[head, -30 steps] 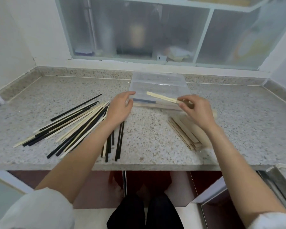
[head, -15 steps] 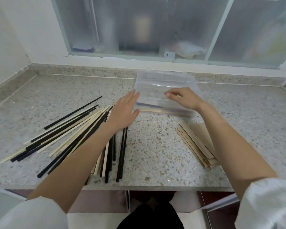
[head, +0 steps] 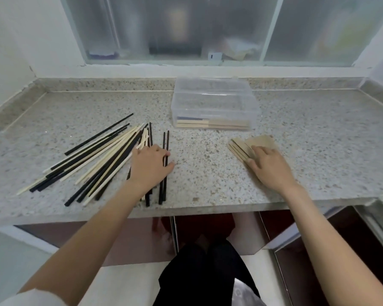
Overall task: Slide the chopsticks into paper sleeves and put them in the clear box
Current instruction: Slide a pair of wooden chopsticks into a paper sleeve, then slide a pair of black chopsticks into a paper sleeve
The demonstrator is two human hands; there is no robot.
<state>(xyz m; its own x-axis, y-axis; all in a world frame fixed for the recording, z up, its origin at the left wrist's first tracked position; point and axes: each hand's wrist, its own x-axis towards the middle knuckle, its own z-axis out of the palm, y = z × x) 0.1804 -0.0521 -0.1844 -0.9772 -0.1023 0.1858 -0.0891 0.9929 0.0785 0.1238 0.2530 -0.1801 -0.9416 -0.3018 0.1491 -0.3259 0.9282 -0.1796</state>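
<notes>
The left hand [head: 152, 165] lies palm down on the speckled grey stone counter [head: 208, 173], its fingers loosely spread over a pair of thin black chopsticks [head: 165, 140] that run straight away from the person; the thumb and forefinger tips meet those two sticks, though it is hard to tell from this angle whether they pinch them or only touch. Just to the outer side of that hand fans a loose heap of long black and pale wooden chopsticks [head: 102, 160], their ends reaching toward the counter's near edge.

The right hand [head: 268, 166] rests flat with fingers straight and slightly apart on a small stack of tan paper sleeves [head: 248, 144], the fingertips pressing on the topmost sleeve; the stack pokes out beyond the fingers, away from the person.

Beyond both hands, and between them, stands a clear rectangular plastic box [head: 215, 104] near the back of the counter, well apart from either hand. Inside it, along its near wall, lie a few sleeved chopsticks [head: 212, 124], flat and side by side. Behind the box is a frosted glass window [head: 208, 29].
</notes>
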